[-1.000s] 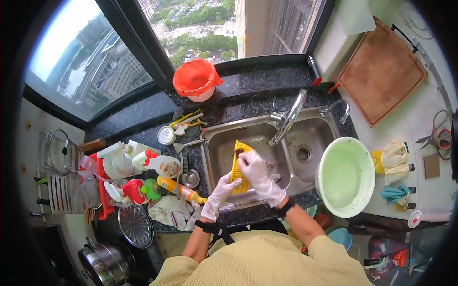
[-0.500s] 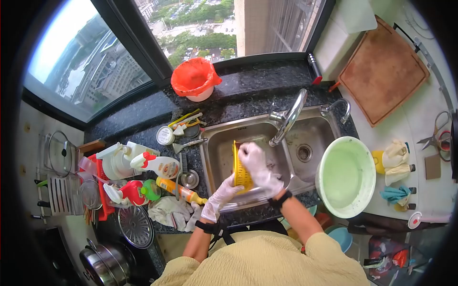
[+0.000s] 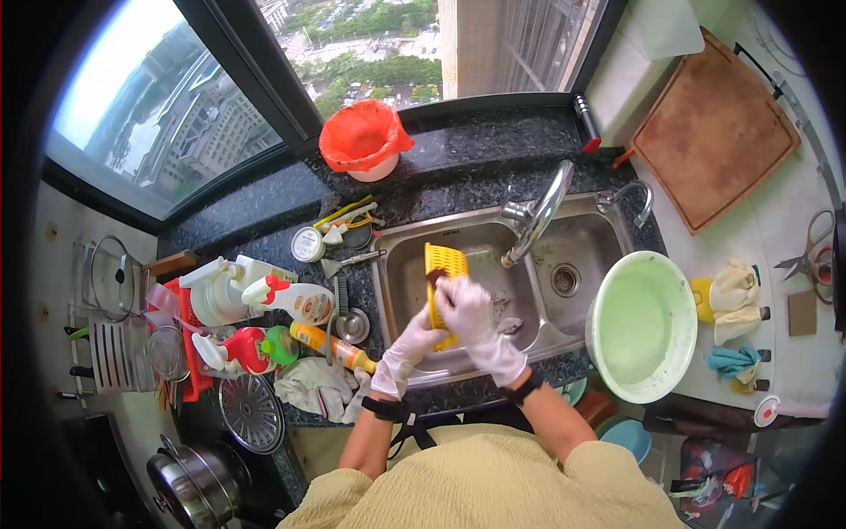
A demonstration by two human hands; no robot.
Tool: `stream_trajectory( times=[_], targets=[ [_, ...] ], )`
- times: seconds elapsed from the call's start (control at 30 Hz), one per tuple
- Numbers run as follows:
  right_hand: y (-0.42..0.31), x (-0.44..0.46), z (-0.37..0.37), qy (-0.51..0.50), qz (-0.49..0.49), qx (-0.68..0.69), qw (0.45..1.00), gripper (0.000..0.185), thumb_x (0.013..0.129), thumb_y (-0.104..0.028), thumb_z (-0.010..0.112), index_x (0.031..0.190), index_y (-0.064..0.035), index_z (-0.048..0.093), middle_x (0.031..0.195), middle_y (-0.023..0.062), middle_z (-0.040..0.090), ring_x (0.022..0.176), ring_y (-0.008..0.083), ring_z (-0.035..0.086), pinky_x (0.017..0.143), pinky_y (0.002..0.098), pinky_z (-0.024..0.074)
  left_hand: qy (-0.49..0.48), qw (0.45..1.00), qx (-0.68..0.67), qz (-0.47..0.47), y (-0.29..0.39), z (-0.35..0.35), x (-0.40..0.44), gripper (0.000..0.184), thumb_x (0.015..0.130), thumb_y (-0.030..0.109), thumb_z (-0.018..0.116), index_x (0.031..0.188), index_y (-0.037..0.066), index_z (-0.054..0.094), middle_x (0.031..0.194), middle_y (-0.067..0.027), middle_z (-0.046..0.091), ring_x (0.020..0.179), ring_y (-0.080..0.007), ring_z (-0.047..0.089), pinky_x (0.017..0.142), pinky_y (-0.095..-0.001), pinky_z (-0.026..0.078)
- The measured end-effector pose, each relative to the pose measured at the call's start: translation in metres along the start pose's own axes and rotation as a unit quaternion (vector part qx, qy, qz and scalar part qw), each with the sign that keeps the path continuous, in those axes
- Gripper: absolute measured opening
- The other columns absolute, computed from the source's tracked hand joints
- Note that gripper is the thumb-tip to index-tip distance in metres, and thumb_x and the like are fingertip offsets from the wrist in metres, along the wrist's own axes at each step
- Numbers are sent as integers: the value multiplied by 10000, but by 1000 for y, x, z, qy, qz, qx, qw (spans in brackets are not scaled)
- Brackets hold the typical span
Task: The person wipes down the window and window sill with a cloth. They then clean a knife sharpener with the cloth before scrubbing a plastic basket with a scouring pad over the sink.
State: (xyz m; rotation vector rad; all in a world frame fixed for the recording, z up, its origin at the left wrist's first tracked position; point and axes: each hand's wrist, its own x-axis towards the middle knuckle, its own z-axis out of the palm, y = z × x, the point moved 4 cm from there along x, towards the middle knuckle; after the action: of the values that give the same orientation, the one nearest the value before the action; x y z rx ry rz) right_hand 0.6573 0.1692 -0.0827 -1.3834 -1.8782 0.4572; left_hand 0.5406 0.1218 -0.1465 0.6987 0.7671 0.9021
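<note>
A yellow perforated plastic basket point(image 3: 448, 257) is held tilted on its side above the left sink basin point(image 3: 401, 264). My left hand point(image 3: 411, 349), in a thin whitish glove, grips its near lower edge. In a matching glove, my right hand point(image 3: 472, 319) is closed in front of the basket. A small dark reddish thing point(image 3: 436, 275) pokes out by its fingers against the yellow plastic; its kind cannot be made out. My hands cover much of the basket's lower part. Small dark scraps point(image 3: 509, 326) lie on the basin floor.
A chrome faucet point(image 3: 539, 216) arches over the divider between the basins. To the right stands a large pale-green basin point(image 3: 641, 326) with liquid. Spray bottles point(image 3: 304, 301) and a yellow-orange bottle point(image 3: 333, 347) crowd the left counter. A red-lined bin point(image 3: 366, 141) sits behind.
The basket has turned so that more of its perforated side shows at the top. My right hand has moved down and come closer to my left hand.
</note>
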Motion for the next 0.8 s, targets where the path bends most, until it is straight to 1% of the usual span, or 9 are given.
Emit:
stream_trajectory(
  times=[0.03,0.13,0.17,0.27,0.37,0.43,0.5,0.7,0.8],
  targets=[
    [10,16,2,-16,43,6,999,149,800,-171,656,914,-78,684,795,123,634,704,301,638,626,383,515,-24,999,-9,-27,1,8,-1,622,804,-63,586,1385,58,397,1261,-36,545,1161,-159,522,1024,-309,387],
    [17,37,8,-27,60,38,997,139,818,-219,633,842,-89,675,792,141,640,707,321,645,632,413,521,-16,999,15,-32,1,12,1,723,770,-107,537,1440,60,325,1301,-30,521,1194,-156,503,1043,-306,364],
    [8,31,8,-14,16,34,999,138,816,-219,636,854,-92,675,780,135,632,692,317,637,621,409,514,-6,1000,-21,11,6,17,0,727,768,-76,553,1442,68,325,1299,-41,530,1200,-168,511,1037,-311,377],
    [-26,-2,0,22,-112,-24,993,154,817,-190,644,951,-116,662,772,79,579,640,270,573,575,376,470,-35,979,-184,82,31,18,-8,599,805,23,587,1375,55,406,1273,-69,548,1192,-204,522,1034,-335,386],
    [-40,-36,-8,38,-170,-41,984,217,789,-143,670,1004,-126,653,771,46,534,635,241,525,566,362,446,63,983,-48,168,42,1,-10,352,922,180,521,1245,41,489,1061,-115,637,954,-236,621,823,-313,493],
    [-30,-53,-15,36,-189,-6,981,263,754,-107,689,1014,-129,656,771,34,516,647,234,508,571,363,438,74,962,-250,86,36,-5,-7,364,952,211,507,1267,32,476,1138,-120,611,1055,-248,576,927,-363,430],
    [-14,-70,-20,25,-205,-7,978,292,732,-90,703,1017,-131,659,777,22,508,657,228,505,573,362,435,89,934,-343,46,34,-3,-5,379,982,241,493,1290,24,462,1215,-125,585,1156,-260,531,1032,-413,368],
    [-22,-42,-1,77,-144,-20,986,352,733,-99,718,1070,-166,641,748,4,519,641,225,518,575,348,441,77,919,-382,61,22,2,17,322,967,256,520,1198,34,544,1156,-98,614,1074,-241,565,998,-399,409],
    [-27,-28,3,80,-147,-19,986,318,738,-111,719,1043,-168,651,738,1,533,626,221,523,576,340,445,68,926,-351,122,24,-18,19,360,972,269,496,1235,23,520,1195,-111,601,1113,-271,555,1012,-412,403]
  ],
)
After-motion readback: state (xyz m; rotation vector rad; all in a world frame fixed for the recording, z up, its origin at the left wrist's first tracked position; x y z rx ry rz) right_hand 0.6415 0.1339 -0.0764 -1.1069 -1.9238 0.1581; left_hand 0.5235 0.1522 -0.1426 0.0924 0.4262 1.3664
